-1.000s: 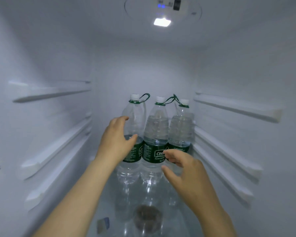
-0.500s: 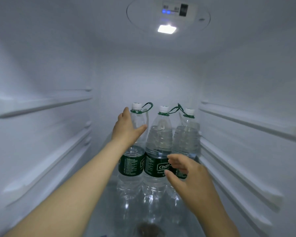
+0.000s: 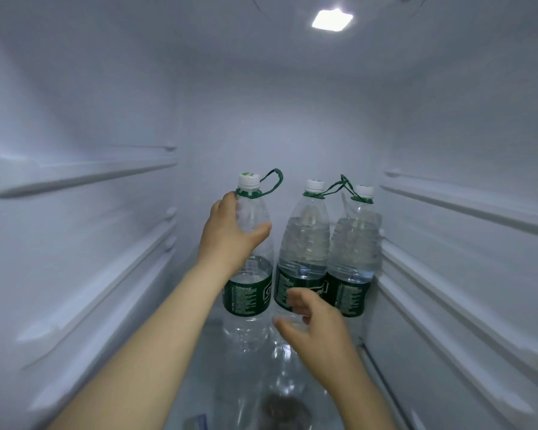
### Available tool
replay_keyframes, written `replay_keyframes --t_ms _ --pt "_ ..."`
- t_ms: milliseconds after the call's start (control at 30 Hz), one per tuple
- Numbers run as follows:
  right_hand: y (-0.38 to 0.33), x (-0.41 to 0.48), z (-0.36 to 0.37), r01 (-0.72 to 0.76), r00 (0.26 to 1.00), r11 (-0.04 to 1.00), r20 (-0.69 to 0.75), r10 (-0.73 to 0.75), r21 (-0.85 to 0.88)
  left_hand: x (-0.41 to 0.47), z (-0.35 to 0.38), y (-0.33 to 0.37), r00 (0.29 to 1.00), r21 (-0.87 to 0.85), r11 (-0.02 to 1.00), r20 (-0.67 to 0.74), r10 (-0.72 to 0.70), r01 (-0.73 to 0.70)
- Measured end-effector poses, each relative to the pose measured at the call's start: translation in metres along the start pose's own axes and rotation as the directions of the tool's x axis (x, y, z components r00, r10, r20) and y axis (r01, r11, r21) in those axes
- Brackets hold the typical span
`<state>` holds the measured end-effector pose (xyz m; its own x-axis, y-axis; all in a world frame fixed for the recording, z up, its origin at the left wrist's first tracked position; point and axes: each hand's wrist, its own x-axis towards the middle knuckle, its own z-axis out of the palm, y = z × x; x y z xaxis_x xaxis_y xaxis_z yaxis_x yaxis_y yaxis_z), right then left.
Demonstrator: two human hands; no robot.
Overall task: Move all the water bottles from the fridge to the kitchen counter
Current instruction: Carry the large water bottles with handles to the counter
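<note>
**In the white plastic fridge (image 3: 112, 97), the left hand (image 3: 227, 237) grips the left-most clear water bottle (image 3: 246, 297)**

On the smooth glass shelf (image 3: 246, 377) at the back of the compartment stand three upright bottles of the same kind in a row. The left bottle stands a little apart from the other two. The middle bottle (image 3: 305, 243) and the right bottle (image 3: 354, 249) stand just beside each other, the right one close to the side wall. Each is thin transparent plastic, ribbed across the upper body, with a white screw cap, a dark green neck ring and a dark green wrap label. The left bottle's label carries small white lettering that seems to read "Cestbon"; the fine print below it is too small to read. A green carry loop (image 3: 275, 181) stands out from the left bottle's neck, and the loops of the other two cross between their caps.

The left hand is wrapped round the left bottle's tapered shoulder, thumb across the front and fingers round the far side. The right hand (image 3: 314, 324) is low in front of the middle bottle's label, fingers loosely bent and thumb spread, holding nothing; whether it touches the bottle cannot be told.

The shelf mirrors the bottles. Moulded rails (image 3: 84, 178) run along both side walls, and a square lamp (image 3: 332, 18) glows in the ceiling.
</note>
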<state>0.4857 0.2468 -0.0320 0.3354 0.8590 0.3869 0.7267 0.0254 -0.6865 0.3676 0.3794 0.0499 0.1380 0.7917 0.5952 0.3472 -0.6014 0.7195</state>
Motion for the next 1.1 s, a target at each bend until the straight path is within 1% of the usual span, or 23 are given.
replay_keyframes --t_ms 100,233,433,600,767,933,1100 --pt "0.004 0.007 0.022 -0.028 0.999 0.998 0.020 0.027 0.053 -0.007 -0.007 -0.002 1.000 -0.024 1.000 -0.023 0.008 -0.009" --pt "0.006 0.016 0.045 -0.051 0.998 0.996 0.028 0.049 0.074 -0.016 -0.015 -0.005 0.998 -0.051 0.999 -0.067 0.017 -0.020" --pt "0.001 0.027 0.065 -0.050 0.998 0.989 0.042 0.045 0.136 -0.026 -0.024 -0.009 0.994 -0.085 0.996 -0.108 0.009 -0.018" --pt "0.000 0.037 0.082 -0.047 0.999 0.973 -0.002 0.048 0.224 -0.031 -0.027 -0.013 0.992 -0.122 0.992 -0.127 -0.001 -0.015" --pt "0.000 0.037 0.083 0.034 0.999 0.970 -0.045 -0.024 0.239 -0.034 -0.031 -0.015 0.989 -0.133 0.991 -0.143 -0.024 0.004" --pt "-0.005 0.023 0.078 0.038 0.997 0.950 -0.070 -0.017 0.310 -0.058 -0.040 -0.007 0.992 -0.164 0.986 -0.129 0.008 -0.030" --pt "-0.009 -0.010 0.065 0.032 0.996 0.943 -0.088 -0.003 0.330 -0.100 -0.052 0.008 0.982 -0.256 0.964 -0.189 0.021 -0.070"
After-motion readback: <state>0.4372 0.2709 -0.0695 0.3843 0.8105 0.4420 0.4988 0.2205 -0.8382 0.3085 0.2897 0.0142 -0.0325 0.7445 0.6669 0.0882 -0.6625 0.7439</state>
